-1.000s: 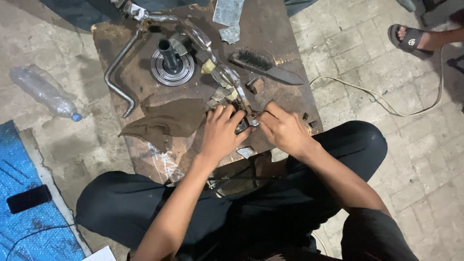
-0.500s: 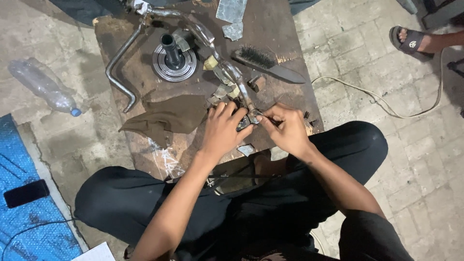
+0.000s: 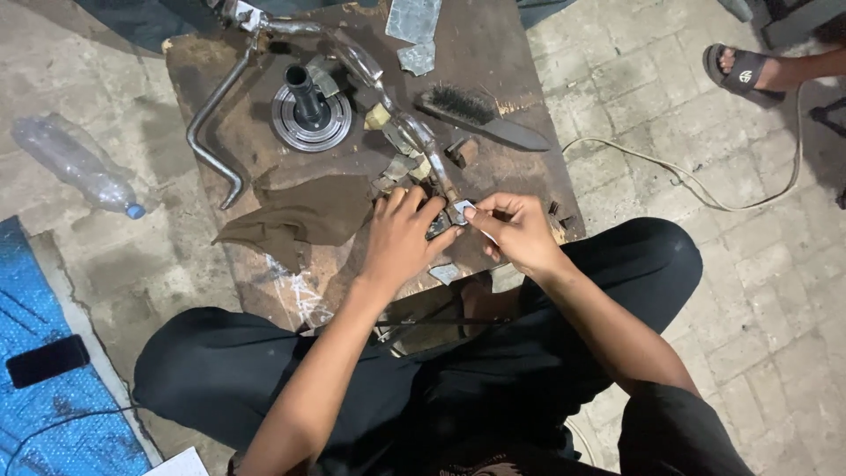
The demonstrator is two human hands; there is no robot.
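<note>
We are looking down at a low, rusty work board [image 3: 264,97] lying on a paved stone floor [image 3: 687,291] — a blue mat [image 3: 53,423] with a dark phone [image 3: 46,360] at one side, an empty plastic bottle [image 3: 75,166] nearby. On the board we are seeing a round pulley hub [image 3: 308,110], a bent steel pipe [image 3: 211,132], a wire brush [image 3: 480,117] and a brown rag [image 3: 300,216]. The left hand [image 3: 401,238] is curling its fingers around a small dark metal fitting [image 3: 439,224] at the end of a tube assembly [image 3: 401,132], near the board's front edge. The right hand [image 3: 520,231] is pinching a small pale strip [image 3: 471,220] just beside that fitting — fingers closed tight.
</note>
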